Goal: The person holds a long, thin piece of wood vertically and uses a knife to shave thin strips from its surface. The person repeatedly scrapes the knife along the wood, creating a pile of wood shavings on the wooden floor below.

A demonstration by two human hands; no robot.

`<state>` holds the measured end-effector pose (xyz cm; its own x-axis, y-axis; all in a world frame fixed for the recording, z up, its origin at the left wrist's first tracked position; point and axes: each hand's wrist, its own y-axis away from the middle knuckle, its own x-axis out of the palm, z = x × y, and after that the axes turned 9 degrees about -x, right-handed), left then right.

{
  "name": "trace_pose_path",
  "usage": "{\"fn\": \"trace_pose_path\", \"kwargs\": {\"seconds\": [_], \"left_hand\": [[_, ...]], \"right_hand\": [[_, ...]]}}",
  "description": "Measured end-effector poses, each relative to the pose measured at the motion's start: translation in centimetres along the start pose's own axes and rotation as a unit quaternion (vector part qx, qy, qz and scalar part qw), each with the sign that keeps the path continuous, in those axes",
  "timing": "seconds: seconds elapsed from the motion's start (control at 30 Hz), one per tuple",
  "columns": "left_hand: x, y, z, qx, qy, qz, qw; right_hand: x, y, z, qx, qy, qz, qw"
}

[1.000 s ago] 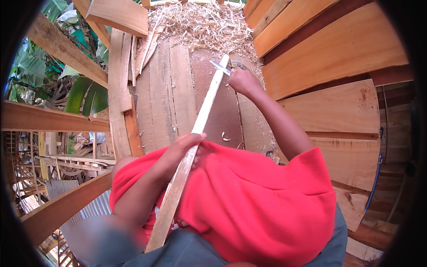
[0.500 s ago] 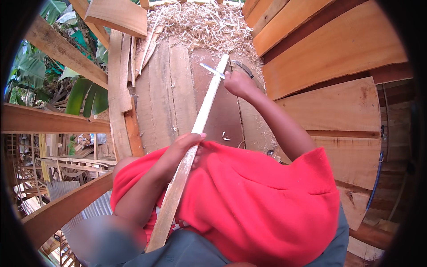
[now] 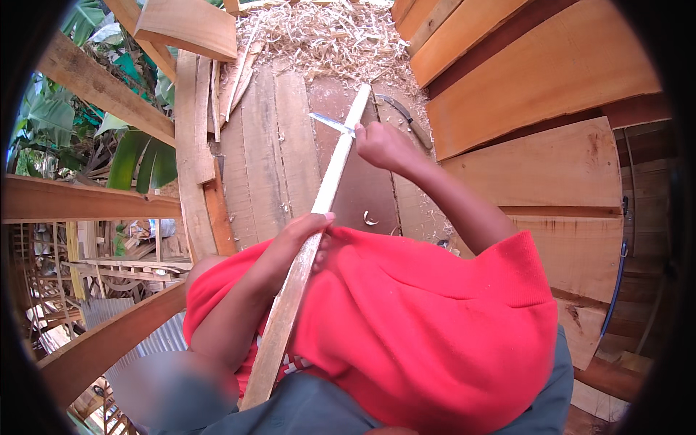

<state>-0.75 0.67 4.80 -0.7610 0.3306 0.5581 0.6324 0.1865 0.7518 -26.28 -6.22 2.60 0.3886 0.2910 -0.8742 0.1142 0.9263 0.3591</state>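
Note:
A long wooden strip (image 3: 335, 170) slants from my lap up and away over the plank floor. Its far part is pale and freshly shaved, while its near part is darker and rough. My left hand (image 3: 308, 235) is closed around it about midway, close to my red shirt. Near the far end, my right hand (image 3: 384, 145) grips a knife (image 3: 330, 122), its handle hidden in the fist. The blade lies across the strip and its tip points out to the left.
Curled wood shavings (image 3: 333, 43) are heaped at the far end of the floor. A sickle (image 3: 417, 130) lies right of the strip's tip. Wide boards (image 3: 536, 80) line the right side, and loose planks (image 3: 196, 123) lie at the left beside open railings (image 3: 94, 196).
My right hand and the knife have slid a little toward me and left along the strip. The sickle's handle now shows. My left hand keeps its grip.

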Motion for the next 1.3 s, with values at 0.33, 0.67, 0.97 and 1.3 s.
{"fn": "trace_pose_path", "kwargs": {"seconds": [0.33,0.67,0.97,1.3], "left_hand": [[-0.2,-0.2,0.0,0.000,-0.001,0.002,1.000],[-0.1,-0.2,-0.2,-0.002,0.006,0.002,1.000],[-0.1,0.2,-0.3,0.003,0.012,-0.005,1.000],[0.3,0.4,-0.6,0.001,0.007,-0.008,1.000]], "right_hand": [[-0.5,-2.2,-1.6,0.010,-0.033,0.015,0.999],[-1.1,-3.2,-2.4,-0.018,0.011,0.045,0.999],[-0.6,-2.0,-0.7,-0.012,0.017,0.009,1.000],[-1.5,-3.5,-2.0,-0.050,0.059,0.062,0.995]]}}
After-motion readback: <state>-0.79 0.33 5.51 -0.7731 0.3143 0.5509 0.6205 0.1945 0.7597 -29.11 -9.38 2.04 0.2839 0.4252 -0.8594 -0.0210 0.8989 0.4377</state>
